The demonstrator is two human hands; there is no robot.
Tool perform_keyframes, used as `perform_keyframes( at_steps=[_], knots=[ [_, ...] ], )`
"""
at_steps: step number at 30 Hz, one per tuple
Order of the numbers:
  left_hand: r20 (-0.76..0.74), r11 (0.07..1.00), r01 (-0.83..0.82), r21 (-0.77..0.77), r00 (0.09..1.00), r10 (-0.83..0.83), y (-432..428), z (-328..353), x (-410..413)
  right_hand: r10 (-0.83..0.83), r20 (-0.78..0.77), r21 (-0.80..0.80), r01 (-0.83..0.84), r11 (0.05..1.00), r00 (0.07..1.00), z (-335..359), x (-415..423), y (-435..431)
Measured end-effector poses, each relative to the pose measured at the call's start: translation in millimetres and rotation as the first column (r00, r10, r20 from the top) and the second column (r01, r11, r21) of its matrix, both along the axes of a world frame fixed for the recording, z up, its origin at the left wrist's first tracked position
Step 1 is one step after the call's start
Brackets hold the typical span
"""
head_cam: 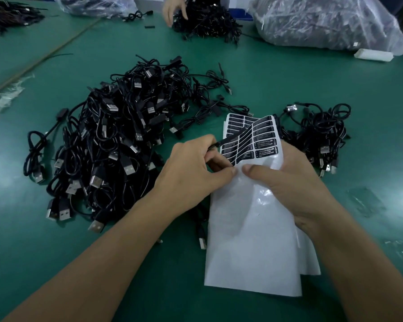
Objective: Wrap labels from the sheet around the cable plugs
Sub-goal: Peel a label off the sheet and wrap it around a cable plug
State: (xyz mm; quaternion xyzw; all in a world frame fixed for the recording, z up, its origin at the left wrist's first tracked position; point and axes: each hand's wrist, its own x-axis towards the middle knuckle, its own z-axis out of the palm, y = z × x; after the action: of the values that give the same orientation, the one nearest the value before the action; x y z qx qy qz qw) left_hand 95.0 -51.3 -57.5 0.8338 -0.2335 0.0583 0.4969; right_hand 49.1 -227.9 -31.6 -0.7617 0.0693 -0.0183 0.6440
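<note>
Peeling is the step in hand, by judgement; entry as follows. Label sheet (254,228): white glossy backing, black printed labels (264,138) on its far end only, the near part bare; held above the green table (149,287) toward the near right corner, far end curling up. Right hand (293,182): fingers curled under the sheet's right edge, thumb flat on top, gripping it. Left hand (191,168): fingers curled tight, pinching a slim dark label strip (233,138) at the sheet's left edge, thumb tip pressed on the backing beside the right thumb; whether a plug is also in that grip cannot be told. Cable pile (116,140): large black tangle with silver USB plugs, centre-left of the table, just beside the left hand; smaller cable bundle (316,135) toward the right edge, beyond the sheet. Far edge: another person's hand (172,9) on a further heap (207,22); clear plastic bags (323,22) of stock at the far right corner. Handling, judged: labels thin, limp, sticky, prone to fold on themselves; take by one corner only, adhesive kept off the fingertips; backing slippery and floppy, best pinned by the thumb close to the label being lifted; plugs light, rigid, small, best held by the moulded body with the cable trailing free.
</note>
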Motion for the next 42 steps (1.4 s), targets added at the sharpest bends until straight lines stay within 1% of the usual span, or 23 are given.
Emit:
perform_keyframes(
  at_steps=[6,9,12,14,15,16,17,18,19,20,21,23,25,27,31,34,40,42],
  knots=[
    [-0.009,0.997,-0.050,-0.059,0.999,0.050,-1,-2,2,-0.007,-0.014,-0.007,0.006,1.000,1.000,0,0,0],
    [-0.013,0.988,-0.121,-0.093,0.993,0.120,-1,-3,5,-0.069,-0.001,-0.139,0.068,0.988,0.998,0,-2,-1],
    [-0.032,0.959,-0.224,-0.172,0.975,0.221,2,-1,7,-0.171,-0.004,-0.308,0.161,0.938,0.985,-1,-3,-2],
    [-0.061,0.940,-0.263,-0.216,0.965,0.256,3,0,6,-0.212,-0.028,-0.482,0.173,0.859,0.977,0,-5,-3],
    [-0.080,0.935,-0.269,-0.229,0.963,0.258,3,1,6,-0.233,-0.046,-0.587,0.163,0.793,0.971,0,-6,-3],
    [-0.098,0.933,-0.269,-0.239,0.963,0.252,3,2,6,-0.262,-0.043,-0.690,0.161,0.706,0.964,0,-7,-3],
    [-0.112,0.934,-0.266,-0.239,0.963,0.246,3,3,6,-0.285,0.000,-0.772,0.182,0.609,0.958,1,-9,-2],
    [-0.119,0.936,-0.265,-0.231,0.963,0.243,3,4,5,-0.283,0.089,-0.820,0.231,0.523,0.955,1,-11,0],
    [-0.118,0.940,-0.264,-0.218,0.963,0.243,3,4,5,-0.248,0.191,-0.832,0.291,0.473,0.950,2,-11,3],
    [-0.114,0.943,-0.263,-0.205,0.963,0.244,3,5,5,-0.196,0.279,-0.815,0.340,0.469,0.940,4,-12,7],
    [-0.109,0.946,-0.259,-0.196,0.964,0.242,2,6,4,-0.143,0.336,-0.788,0.362,0.499,0.931,4,-12,12],
    [-0.106,0.951,-0.240,-0.194,0.969,0.223,0,9,2,-0.054,0.365,-0.748,0.328,0.577,0.929,4,-11,23],
    [-0.112,0.955,-0.226,-0.193,0.972,0.208,-2,11,0,-0.002,0.353,-0.736,0.280,0.617,0.935,0,-11,33],
    [-0.106,0.956,-0.228,-0.186,0.972,0.211,-3,12,-2,0.006,0.333,-0.737,0.256,0.625,0.943,-3,-10,38],
    [-0.104,0.961,-0.212,-0.179,0.975,0.195,-6,11,-3,-0.035,0.269,-0.744,0.231,0.627,0.962,-3,-7,41],
    [-0.119,0.963,-0.206,-0.174,0.975,0.187,-7,10,-3,-0.065,0.265,-0.740,0.247,0.626,0.962,-1,-7,42],
    [-0.137,0.961,-0.216,-0.175,0.971,0.194,-7,10,-2,-0.044,0.279,-0.748,0.246,0.617,0.959,-5,-6,39],
    [-0.134,0.957,-0.200,-0.209,0.975,0.174,-7,9,-3,-0.036,0.289,-0.748,0.248,0.615,0.957,-6,-5,37]
  ],
)
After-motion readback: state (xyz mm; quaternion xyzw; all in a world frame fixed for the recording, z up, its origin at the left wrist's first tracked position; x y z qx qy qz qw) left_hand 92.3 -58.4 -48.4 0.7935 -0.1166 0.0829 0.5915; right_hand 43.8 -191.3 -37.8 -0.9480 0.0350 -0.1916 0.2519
